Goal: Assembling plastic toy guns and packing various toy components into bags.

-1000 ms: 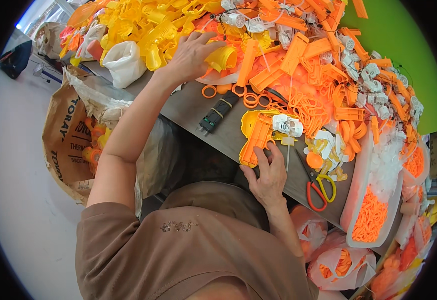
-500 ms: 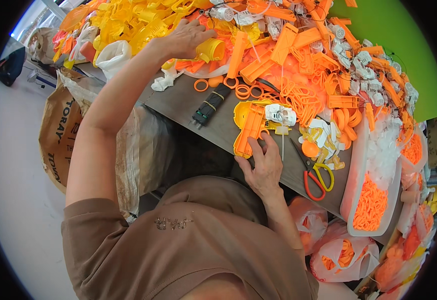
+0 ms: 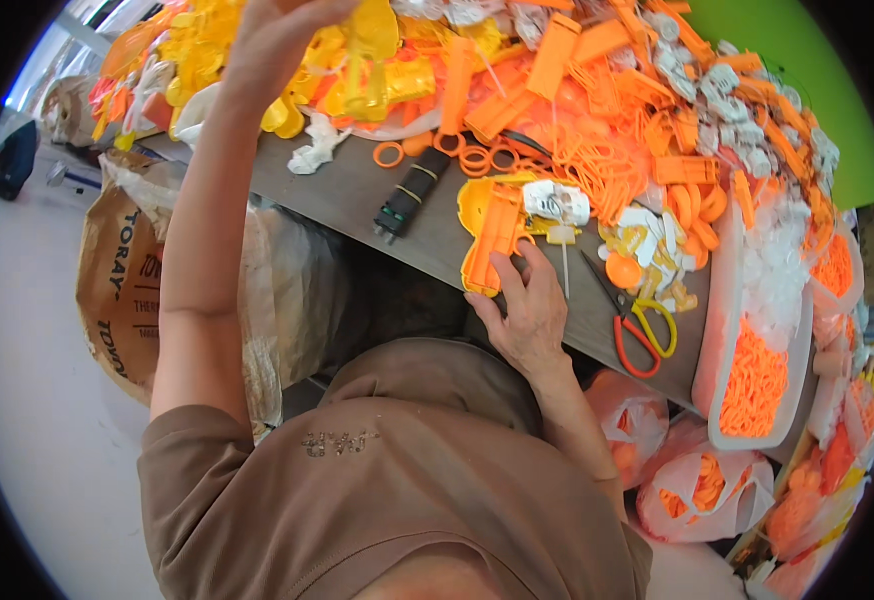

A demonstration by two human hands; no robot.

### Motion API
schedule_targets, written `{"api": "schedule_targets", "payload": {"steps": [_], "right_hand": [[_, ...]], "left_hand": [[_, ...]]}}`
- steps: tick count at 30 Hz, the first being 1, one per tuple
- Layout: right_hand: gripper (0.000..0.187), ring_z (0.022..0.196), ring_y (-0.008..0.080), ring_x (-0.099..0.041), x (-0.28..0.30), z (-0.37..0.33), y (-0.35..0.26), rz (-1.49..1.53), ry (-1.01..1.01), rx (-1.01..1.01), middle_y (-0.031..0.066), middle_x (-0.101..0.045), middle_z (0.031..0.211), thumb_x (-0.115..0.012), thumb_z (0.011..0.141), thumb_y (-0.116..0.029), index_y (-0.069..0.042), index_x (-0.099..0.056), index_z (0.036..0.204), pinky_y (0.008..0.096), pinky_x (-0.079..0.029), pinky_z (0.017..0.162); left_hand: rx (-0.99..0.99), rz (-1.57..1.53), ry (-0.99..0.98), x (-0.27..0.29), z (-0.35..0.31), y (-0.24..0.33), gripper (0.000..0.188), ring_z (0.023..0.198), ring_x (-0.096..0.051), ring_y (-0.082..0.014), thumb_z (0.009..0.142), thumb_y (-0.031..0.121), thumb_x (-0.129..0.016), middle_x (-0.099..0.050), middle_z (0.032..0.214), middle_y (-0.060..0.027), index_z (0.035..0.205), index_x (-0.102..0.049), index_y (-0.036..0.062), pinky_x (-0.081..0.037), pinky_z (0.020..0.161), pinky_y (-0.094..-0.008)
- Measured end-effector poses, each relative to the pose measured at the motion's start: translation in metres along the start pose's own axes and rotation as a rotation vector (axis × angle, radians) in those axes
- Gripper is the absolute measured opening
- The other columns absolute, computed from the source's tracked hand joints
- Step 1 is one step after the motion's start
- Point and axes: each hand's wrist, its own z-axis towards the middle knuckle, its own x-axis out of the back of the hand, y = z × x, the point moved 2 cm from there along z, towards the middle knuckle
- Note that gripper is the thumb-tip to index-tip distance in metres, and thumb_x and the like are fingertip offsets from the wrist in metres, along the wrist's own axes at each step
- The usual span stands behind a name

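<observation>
Far left, the left hand (image 3: 282, 35) pinches a yellow plastic shell (image 3: 369, 45), fingers nearly closed; the right hand (image 3: 527, 315), half curled, grips the orange-and-yellow casing (image 3: 495, 238) at the worktable's (image 3: 352, 175) near edge, bare tabletop left, scissors (image 3: 639, 338) right.

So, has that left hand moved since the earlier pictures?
Yes. Judged against the black case with bands around it, the left hand has shifted farther left and up in the picture.

Dark lettering (image 3: 123, 262) stands on the paper sack (image 3: 115, 300), studded letters (image 3: 337, 443) on the shirt (image 3: 387, 505).
</observation>
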Motion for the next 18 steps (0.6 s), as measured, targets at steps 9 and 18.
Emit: {"api": "schedule_targets", "payload": {"steps": [9,18], "right_hand": [[0.053,0.083,0.0285,-0.052,-0.002,-0.001,0.005,0.032,-0.004,-0.013,0.0184,-0.046,0.117,-0.076,0.067,-0.025,-0.006,-0.055,0.111,0.0378,-0.046,0.072],[0.046,0.079,0.0223,-0.053,0.03,-0.017,0.014,0.334,0.196,-0.112,0.0171,-0.047,0.116,-0.074,0.069,-0.009,-0.002,-0.056,0.11,0.0305,-0.047,0.065]], "left_hand": [[-0.138,0.152,-0.52,-0.148,-0.08,0.047,0.072,0.107,-0.051,-0.0284,0.062,0.015,-0.07,-0.053,0.112,-0.0144,0.127,-0.039,0.0051,-0.039,0.092,-0.0378],[-0.197,0.665,-0.644,-0.174,-0.087,0.052,0.066,0.09,-0.054,-0.0358,0.062,0.012,-0.067,-0.049,0.102,-0.0165,0.124,-0.043,0.0086,-0.046,0.077,-0.0401]]}}
